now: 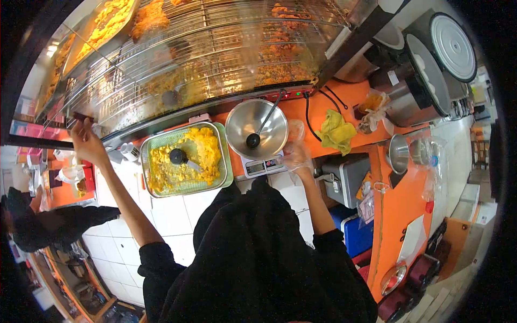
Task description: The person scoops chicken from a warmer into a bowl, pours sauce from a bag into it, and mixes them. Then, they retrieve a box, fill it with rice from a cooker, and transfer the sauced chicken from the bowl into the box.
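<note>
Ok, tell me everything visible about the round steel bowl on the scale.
The round shiny steel bowl is wide, deep and looks empty. It sits upright on a small white digital scale on the orange counter, below the glass display case. A black-knobbed metal scoop leans inside it, handle over the far rim. The gloved right hand is beside its rim; contact cannot be told.

orange counter (pixel 347 92); white tiled worktop (pixel 172 215); glass display case (pixel 215 48); bright daylight

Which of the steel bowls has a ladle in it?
The large steel bowl on the scale, by the right hand: the ladle leans in it. The smaller bowl at the far right holds none.
</note>
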{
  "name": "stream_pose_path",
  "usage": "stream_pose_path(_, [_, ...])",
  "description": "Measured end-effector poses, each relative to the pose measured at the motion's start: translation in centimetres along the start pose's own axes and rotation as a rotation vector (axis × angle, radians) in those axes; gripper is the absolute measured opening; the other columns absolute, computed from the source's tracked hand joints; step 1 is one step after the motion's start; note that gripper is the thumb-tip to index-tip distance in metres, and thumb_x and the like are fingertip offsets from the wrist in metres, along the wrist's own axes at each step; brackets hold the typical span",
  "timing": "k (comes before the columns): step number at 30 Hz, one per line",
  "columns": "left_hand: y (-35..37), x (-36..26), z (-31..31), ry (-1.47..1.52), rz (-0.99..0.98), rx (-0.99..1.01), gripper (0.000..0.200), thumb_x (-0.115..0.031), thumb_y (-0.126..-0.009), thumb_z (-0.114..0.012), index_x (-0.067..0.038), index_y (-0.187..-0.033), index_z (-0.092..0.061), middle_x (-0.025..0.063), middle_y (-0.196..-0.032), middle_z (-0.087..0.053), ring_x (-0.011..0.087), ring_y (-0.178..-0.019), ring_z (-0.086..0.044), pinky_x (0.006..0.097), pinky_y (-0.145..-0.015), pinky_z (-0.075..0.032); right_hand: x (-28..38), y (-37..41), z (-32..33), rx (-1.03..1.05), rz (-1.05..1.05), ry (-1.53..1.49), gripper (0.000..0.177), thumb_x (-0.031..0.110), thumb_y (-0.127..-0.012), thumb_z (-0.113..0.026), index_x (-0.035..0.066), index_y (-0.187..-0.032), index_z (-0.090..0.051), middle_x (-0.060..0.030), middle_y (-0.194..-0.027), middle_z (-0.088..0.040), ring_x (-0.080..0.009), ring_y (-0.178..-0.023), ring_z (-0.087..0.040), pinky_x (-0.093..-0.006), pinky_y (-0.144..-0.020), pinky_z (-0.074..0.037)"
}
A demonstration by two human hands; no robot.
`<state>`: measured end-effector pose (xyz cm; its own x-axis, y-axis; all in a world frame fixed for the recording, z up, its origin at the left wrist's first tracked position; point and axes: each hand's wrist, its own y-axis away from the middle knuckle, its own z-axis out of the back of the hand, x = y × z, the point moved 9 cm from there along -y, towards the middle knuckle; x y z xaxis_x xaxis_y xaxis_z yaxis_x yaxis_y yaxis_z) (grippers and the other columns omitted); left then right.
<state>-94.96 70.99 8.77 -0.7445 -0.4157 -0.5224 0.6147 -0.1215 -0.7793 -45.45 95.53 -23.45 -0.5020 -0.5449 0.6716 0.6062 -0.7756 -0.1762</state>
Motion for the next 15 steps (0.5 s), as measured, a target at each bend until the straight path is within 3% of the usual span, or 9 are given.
stream_pose_path(1, [0.3, -1.5, -0.2, 0.135, -0.057, 0.002, 0.018, -0.012, -0.079, -0.063, 0.002, -0.088, -0.057, 0.0078, -0.078, -0.061, 0.0117, -0.069, -0.058, 0.0231, -0.061, -0.047, -0.3, 0.1, 0.7, -0.010, -0.004, 0.027, 0.030, 0.012, -0.059, -0.066, 0.001, -0.086, -0.057, -0.0096, -0.079, -0.061, -0.0205, -0.078, -0.058, -0.0320, -0.072, -0.045])
stream_pose_path(2, [0.7, -0.9, -0.9, 0.284, 0.021, 0.012, 0.014, -0.008, -0.080, -0.061, 0.003, -0.088, -0.057, 0.0063, -0.078, -0.061, 0.0106, -0.071, -0.057, 0.0231, -0.061, -0.047, -0.9, 0.1, 0.9, 0.000, -0.055, -0.065, 0.029, 0.013, -0.060, -0.066, 0.001, -0.086, -0.057, -0.0093, -0.078, -0.061, -0.0201, -0.077, -0.058, -0.0319, -0.071, -0.045])
stream_pose_path(3, [0.9, -1.6, -1.2, 0.278, 0.013, 0.039, 0.014, -0.008, -0.080, -0.060, 0.003, -0.088, -0.057, 0.0064, -0.079, -0.061, 0.0106, -0.072, -0.058, 0.0230, -0.062, -0.047, -1.2, 0.0, 1.1, 0.006, -0.106, -0.156, 0.029, 0.013, -0.062, -0.066, 0.000, -0.086, -0.057, -0.0090, -0.078, -0.061, -0.0196, -0.077, -0.058, -0.0318, -0.071, -0.046])
stream_pose_path(5, [1.1, -3.0, -1.5, 0.249, -0.028, 0.075, 0.014, -0.010, -0.083, -0.057, 0.003, -0.089, -0.057, 0.0074, -0.082, -0.061, 0.0115, -0.074, -0.058, 0.0231, -0.063, -0.047, -2.2, 0.0, 0.3, 0.067, -0.308, -0.573, 0.028, 0.015, -0.064, -0.066, 0.000, -0.086, -0.057, -0.0094, -0.077, -0.061, -0.0212, -0.076, -0.059, -0.0324, -0.070, -0.046])
stream_pose_path(8, [1.9, -4.0, -2.2, 0.327, 0.050, 0.108, 0.016, -0.012, -0.085, -0.055, 0.002, -0.091, -0.058, 0.0079, -0.083, -0.061, 0.0124, -0.076, -0.059, 0.0241, -0.064, -0.048, 3.1, -0.8, 5.4, -0.138, 0.100, 0.050, 0.025, 0.013, -0.067, -0.064, 0.002, -0.089, -0.057, -0.0090, -0.078, -0.060, -0.0200, -0.073, -0.058, -0.0322, -0.066, -0.047])
stream_pose_path(11, [2.7, -6.8, -1.7, 0.164, 0.007, 0.046, 0.019, -0.015, -0.086, -0.053, 0.002, -0.092, -0.058, 0.0076, -0.080, -0.061, 0.0113, -0.071, -0.057, 0.0242, -0.063, -0.047, 1.7, -0.4, 6.8, -0.241, -0.050, -0.439, 0.021, 0.011, -0.069, -0.062, 0.005, -0.089, -0.058, -0.0070, -0.077, -0.059, -0.0193, -0.072, -0.056, -0.0307, -0.062, -0.045])
stream_pose_path(14, [3.3, -9.1, -1.7, 0.162, 0.007, 0.022, 0.017, -0.013, -0.086, -0.052, 0.002, -0.092, -0.058, 0.0041, -0.078, -0.060, 0.0075, -0.069, -0.055, 0.0222, -0.058, -0.045, 7.4, -1.3, 13.3, -0.411, 0.143, 0.233, 0.018, 0.013, -0.074, -0.060, 0.003, -0.088, -0.057, -0.0058, -0.077, -0.057, -0.0158, -0.072, -0.055, -0.0283, -0.061, -0.043])
stream_pose_path(15, [3.3, -10.4, -1.6, 0.138, -0.070, 0.009, 0.018, -0.015, -0.086, -0.053, 0.002, -0.091, -0.058, 0.0033, -0.075, -0.059, 0.0065, -0.069, -0.054, 0.0217, -0.059, -0.044, 5.9, -1.4, 14.1, -0.439, 0.129, 0.156, 0.017, 0.015, -0.076, -0.059, 0.003, -0.088, -0.057, -0.0064, -0.078, -0.056, -0.0157, -0.072, -0.054, -0.0282, -0.062, -0.043])
